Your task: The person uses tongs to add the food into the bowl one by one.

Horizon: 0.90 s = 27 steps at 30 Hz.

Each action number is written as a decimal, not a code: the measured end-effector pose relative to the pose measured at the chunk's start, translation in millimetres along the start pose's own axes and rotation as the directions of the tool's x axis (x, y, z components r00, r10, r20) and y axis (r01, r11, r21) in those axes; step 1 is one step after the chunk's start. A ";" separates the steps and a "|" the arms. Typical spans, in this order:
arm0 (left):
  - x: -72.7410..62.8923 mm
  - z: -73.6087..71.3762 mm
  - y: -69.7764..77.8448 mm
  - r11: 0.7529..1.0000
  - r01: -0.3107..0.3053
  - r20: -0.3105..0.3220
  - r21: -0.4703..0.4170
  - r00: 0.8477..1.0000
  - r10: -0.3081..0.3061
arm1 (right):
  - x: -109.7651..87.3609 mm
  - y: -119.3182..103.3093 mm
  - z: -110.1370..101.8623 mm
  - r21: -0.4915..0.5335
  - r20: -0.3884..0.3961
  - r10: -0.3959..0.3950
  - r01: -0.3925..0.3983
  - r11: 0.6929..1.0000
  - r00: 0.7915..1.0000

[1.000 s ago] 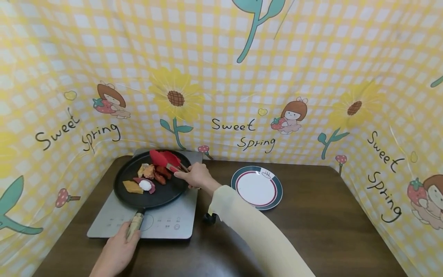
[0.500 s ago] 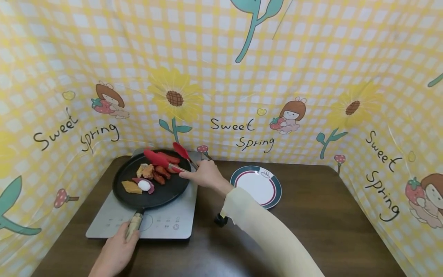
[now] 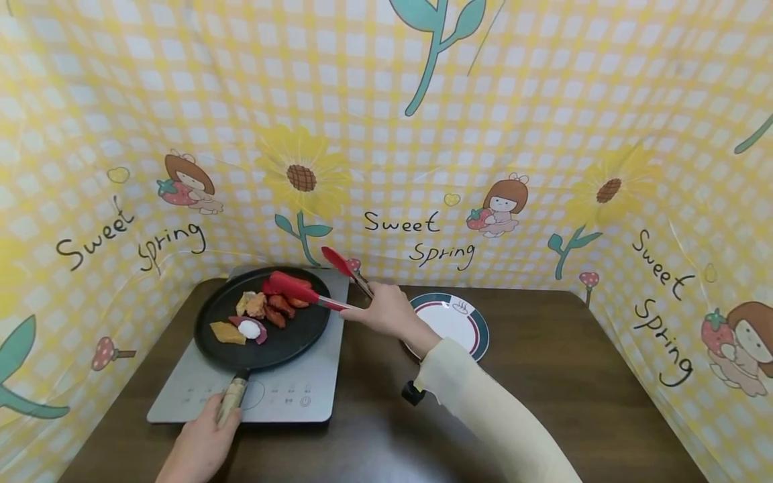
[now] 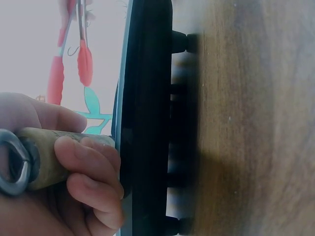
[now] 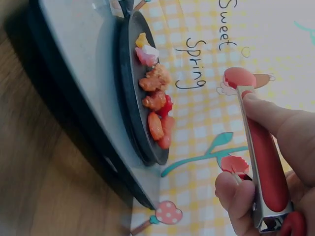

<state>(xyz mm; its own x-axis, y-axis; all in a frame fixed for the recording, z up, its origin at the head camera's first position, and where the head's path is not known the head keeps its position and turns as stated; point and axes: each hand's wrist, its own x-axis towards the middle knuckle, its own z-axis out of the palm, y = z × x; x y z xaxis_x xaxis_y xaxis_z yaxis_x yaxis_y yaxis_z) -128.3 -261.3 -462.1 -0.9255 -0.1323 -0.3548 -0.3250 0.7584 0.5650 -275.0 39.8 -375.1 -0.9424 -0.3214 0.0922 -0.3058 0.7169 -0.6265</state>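
Note:
My left hand [image 3: 202, 436] grips the handle [image 3: 232, 397] of a black flat frying pan [image 3: 296, 345]; in the left wrist view its fingers [image 4: 91, 162] curl round the handle. My right hand [image 3: 392, 310] holds red-tipped metal tongs [image 3: 296, 288], spread wide with nothing between their tips. One tip overlaps the pan's far side in the head view; the other points at the back wall. In the pan lie glazed reddish-brown meat pieces [image 3: 280, 310], a golden fried piece [image 3: 255, 306], a yellow slice [image 3: 227, 333] and a purple-and-white piece [image 3: 249, 329]. Red pieces [image 5: 166, 130] at the far side are partly hidden by the tongs in the head view.
The pan sits on a silver induction cooktop [image 3: 278, 406] at the table's left. A green-rimmed white plate [image 3: 482, 342] stands right of it, partly behind my right forearm. A yellow checked cloth [image 3: 386, 134] walls the back and sides of the brown table [image 3: 543, 376].
My right hand has drawn back to the right, away from the pan, and the tongs have spread from nearly together to wide apart. The left hand keeps its grip on the handle.

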 end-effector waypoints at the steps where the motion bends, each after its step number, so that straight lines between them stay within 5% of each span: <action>1: 0.0 0.0 0.0 1.000 0.000 -0.003 0.001 1.000 0.000 | -2.4 1.7 -2.0 -0.016 -0.011 -0.002 0.002 1.000 1.000; 27: -0.4 1.4 -1.5 1.000 -0.019 -0.032 0.024 0.999 0.019 | -86.2 98.5 -44.8 -0.241 -0.212 0.070 -0.122 0.963 0.975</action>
<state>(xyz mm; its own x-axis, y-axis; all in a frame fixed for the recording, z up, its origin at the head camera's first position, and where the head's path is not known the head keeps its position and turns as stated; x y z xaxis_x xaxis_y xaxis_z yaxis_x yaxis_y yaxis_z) -127.2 -261.5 -463.8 -0.9374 -0.1381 -0.3196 -0.3030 0.7760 0.5532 -230.0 165.7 -410.1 -0.9688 -0.1320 0.2096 -0.2124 0.8783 -0.4284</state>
